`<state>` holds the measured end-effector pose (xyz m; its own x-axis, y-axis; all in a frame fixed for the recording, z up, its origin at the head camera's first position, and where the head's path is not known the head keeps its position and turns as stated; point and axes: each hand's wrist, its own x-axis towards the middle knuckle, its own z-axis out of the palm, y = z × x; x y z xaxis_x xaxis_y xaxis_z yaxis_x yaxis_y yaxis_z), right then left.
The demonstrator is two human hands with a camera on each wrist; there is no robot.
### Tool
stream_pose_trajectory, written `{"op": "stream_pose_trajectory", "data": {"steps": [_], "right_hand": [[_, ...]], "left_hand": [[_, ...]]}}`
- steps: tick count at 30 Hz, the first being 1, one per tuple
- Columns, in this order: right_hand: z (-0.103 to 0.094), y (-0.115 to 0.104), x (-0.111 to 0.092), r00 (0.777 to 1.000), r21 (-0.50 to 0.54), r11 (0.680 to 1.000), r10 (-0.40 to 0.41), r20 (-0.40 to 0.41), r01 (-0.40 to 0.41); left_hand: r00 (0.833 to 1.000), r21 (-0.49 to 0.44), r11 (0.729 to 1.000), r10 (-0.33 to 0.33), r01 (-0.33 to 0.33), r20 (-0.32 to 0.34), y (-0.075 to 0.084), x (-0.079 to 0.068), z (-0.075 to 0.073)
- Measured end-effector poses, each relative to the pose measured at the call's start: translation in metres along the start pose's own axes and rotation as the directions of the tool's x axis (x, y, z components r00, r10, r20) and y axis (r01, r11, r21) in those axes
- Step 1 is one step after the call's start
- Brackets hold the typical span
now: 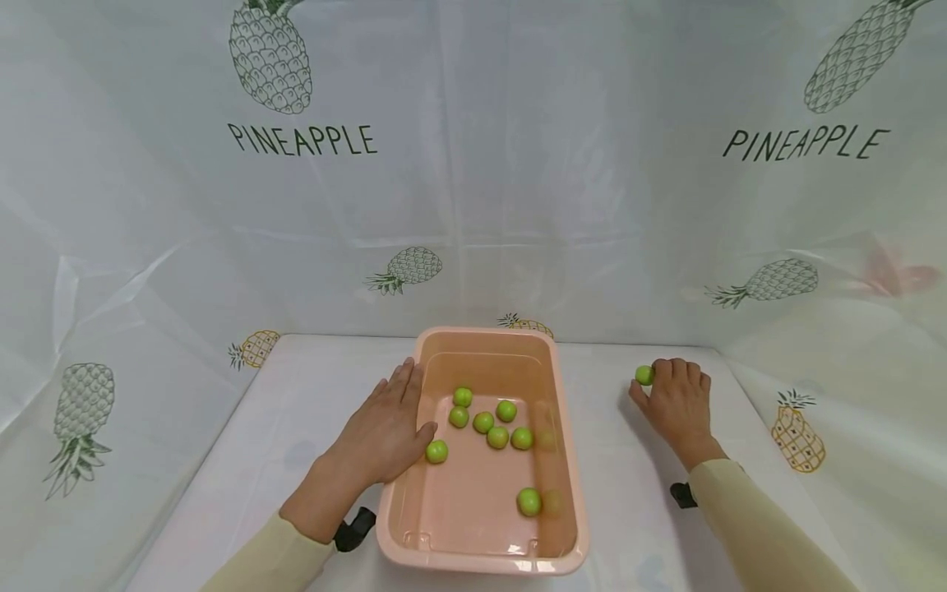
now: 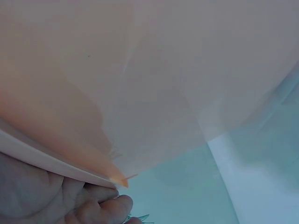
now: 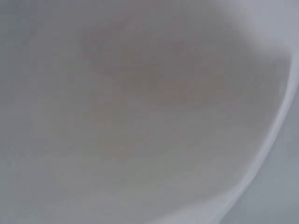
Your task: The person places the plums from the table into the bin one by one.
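Note:
A pink plastic basin (image 1: 473,506) stands on the table with several small round green fruits (image 1: 497,437) scattered over its bottom. My left hand (image 1: 381,432) rests along the basin's left rim, fingers straight, thumb reaching over the inside edge near one fruit. In the left wrist view the fingers (image 2: 93,205) lie against the rim, beside the basin's outer wall (image 2: 154,93). To the right of the basin, my right hand (image 1: 681,407) pinches one green fruit (image 1: 644,375) between thumb and fingers, apart from the basin. The right wrist view is blurred and shows neither hand nor fruit.
The table has a pale white cover (image 1: 621,526). A plastic sheet (image 1: 555,189) printed with pineapples hangs behind it and at both sides. Dark straps (image 1: 355,529) sit at both wrists.

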<state>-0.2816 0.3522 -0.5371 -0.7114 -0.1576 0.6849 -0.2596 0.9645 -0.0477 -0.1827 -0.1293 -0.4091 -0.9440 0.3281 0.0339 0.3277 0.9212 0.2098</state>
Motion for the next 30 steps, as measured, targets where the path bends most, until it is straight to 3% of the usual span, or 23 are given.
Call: {"op": "stream_pose_trajectory", "data": {"steps": [17,30], "right_hand": [[-0.001,-0.054,0.036,0.983,0.047,0.99,-0.13,-0.128,0.137],[-0.04,-0.107,0.076,0.971,0.121,0.972,-0.18,-0.16,0.201]], "left_hand": [[1.0,0.003,1.0,-0.003,0.003,0.0,0.0,-0.001,-0.002],[1.0,0.01,1.0,-0.004,0.004,0.002,0.0,-0.001,-0.001]]}}
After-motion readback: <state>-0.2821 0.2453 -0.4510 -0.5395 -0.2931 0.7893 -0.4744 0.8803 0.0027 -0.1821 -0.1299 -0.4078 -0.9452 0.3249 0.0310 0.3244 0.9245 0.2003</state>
